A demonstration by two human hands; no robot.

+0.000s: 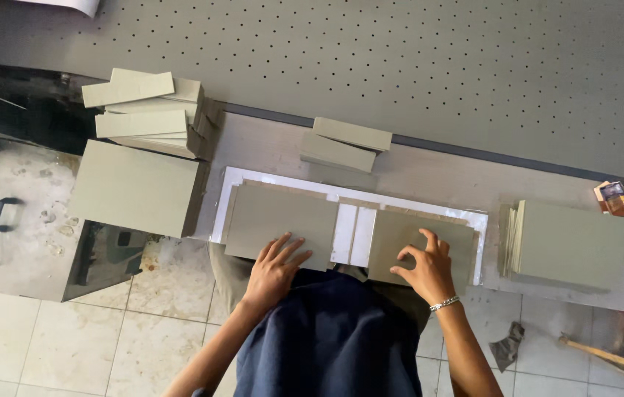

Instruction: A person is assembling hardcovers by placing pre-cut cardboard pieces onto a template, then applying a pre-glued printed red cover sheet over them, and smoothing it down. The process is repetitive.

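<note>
Both hands lie nearest. I log the left hand (274,270), fingers spread flat, on the left grey board (277,218); the right hand (424,268), fingers half curled, presses the right grey board (418,237). Boards lie side by side on a white sheet (346,220) at the table edge (429,170), long axis left-right.

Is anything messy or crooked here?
Yes. The pile of narrow grey strips at the bench's left end is fanned out crookedly, pieces pointing different ways. The two boards under the hands lie neatly on the white sheet.
</note>
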